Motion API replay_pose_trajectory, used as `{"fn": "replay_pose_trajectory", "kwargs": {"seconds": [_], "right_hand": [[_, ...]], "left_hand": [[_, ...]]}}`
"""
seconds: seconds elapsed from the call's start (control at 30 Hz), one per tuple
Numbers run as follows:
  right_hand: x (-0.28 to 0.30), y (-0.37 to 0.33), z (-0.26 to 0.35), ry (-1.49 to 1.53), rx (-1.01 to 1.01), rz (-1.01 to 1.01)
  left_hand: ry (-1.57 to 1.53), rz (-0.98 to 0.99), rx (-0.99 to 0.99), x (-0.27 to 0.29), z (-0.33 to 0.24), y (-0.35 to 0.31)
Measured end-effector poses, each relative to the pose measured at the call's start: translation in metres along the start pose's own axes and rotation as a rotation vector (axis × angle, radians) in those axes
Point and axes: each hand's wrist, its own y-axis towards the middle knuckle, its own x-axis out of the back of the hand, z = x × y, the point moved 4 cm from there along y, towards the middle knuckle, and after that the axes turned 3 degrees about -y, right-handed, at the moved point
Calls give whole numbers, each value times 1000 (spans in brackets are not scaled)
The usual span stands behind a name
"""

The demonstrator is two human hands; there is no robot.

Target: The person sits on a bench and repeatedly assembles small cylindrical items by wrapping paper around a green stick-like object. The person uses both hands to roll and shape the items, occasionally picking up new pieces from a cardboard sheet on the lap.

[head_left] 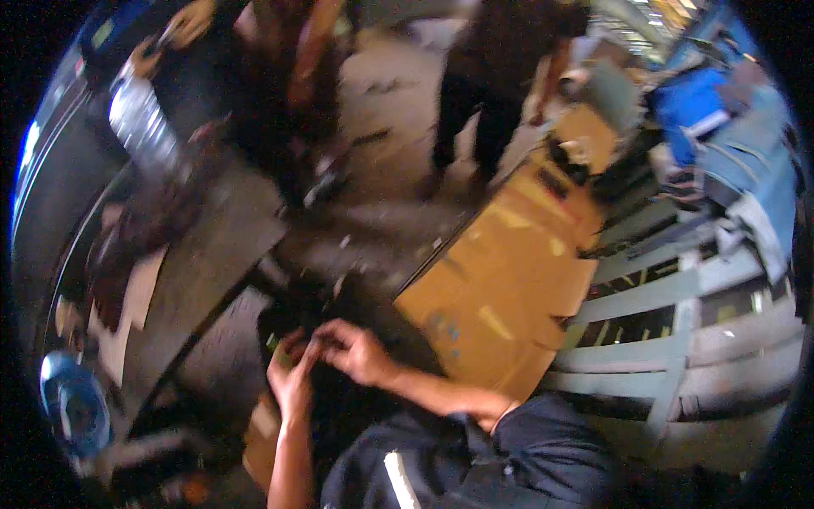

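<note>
Close together in front of my dark shirt, my left hand [292, 377] and my right hand [363, 355] almost touch at the fingertips. Both have their fingers bent and pinched inward. Whatever lies between them is too small and blurred to name. Beneath and just beyond the hands is a dark mass whose kind I cannot make out. A small green spot [271, 342] shows beside my left fingers. Nearest to my right forearm lies a large flat sheet of brown cardboard [500, 288].
A pale slatted rack [678, 356] stands at the right, with a bright blue item [691, 106] and cloths piled on it. To the left are a dark tabletop [208, 246], a blue basin [76, 403] and a shiny clear plastic piece [140, 114]. People stand at the far side.
</note>
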Motion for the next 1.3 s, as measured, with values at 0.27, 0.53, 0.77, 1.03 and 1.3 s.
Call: {"fn": "replay_pose_trajectory", "kwargs": {"seconds": [0.27,0.53,0.77,1.03,1.3], "right_hand": [[4,1,-14,310,-134,76],[-1,-4,18,-198,-42,71],[2,-8,-5,-246,-2,-9],[12,-4,-20,-118,-29,99],[-2,-4,-14,125,8,250]], "left_hand": [[-7,71,-9,3,3,-1],[73,-26,-156,8,7,3],[276,-86,-312,-7,-4,-3],[98,191,-209,-13,-16,-9],[307,157,-190,4,-28,-4]]}}
